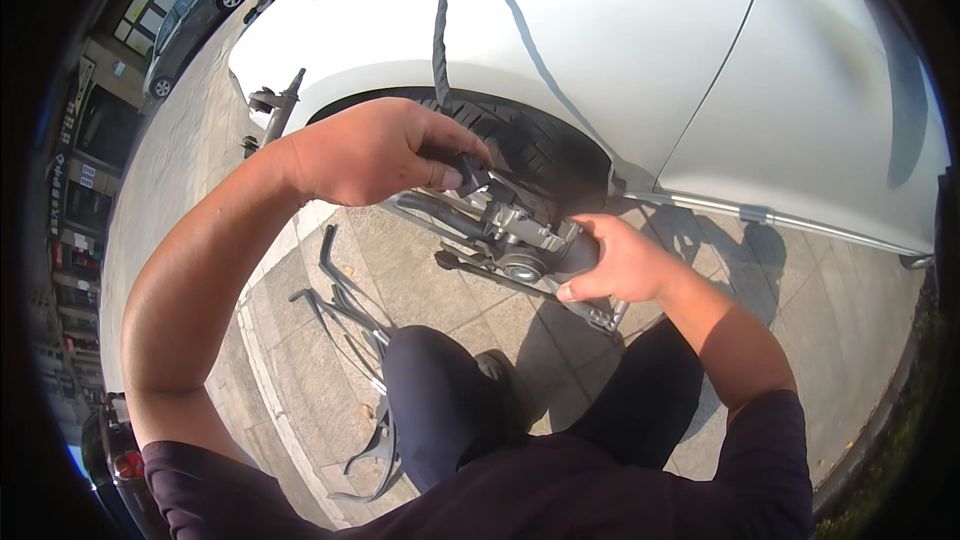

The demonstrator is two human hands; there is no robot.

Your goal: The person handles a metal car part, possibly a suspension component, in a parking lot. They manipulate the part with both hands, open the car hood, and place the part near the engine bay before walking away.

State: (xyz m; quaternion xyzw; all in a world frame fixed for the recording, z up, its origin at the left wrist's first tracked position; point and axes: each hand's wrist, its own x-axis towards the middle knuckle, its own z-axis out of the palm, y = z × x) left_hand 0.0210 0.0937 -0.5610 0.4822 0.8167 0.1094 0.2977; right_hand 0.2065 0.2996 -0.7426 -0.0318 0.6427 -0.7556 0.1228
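My left hand [372,152] is bent over the top of a grey and black metal assembly, its thumb and fingers closed on a small black block-shaped part [470,177]. The assembly [524,230] has clamp-like brackets, several rods and a round glossy end facing up; its exact kind I cannot make out. On its right side my right hand [628,262] grips the dark rounded body, thumb below and fingers mostly hidden behind. Just beyond stands the car's black tyre [515,135] under the white fender [380,30]. A black wrapped cable [441,30] hangs down behind my left hand.
Several dark, hose-like strips [345,310] lie on the paving [290,360] left of my knees. A grey metal post with a bracket [285,105] stands near the car's front. A grey car [195,20] is parked far left; another vehicle's red light [130,464] shows lower left.
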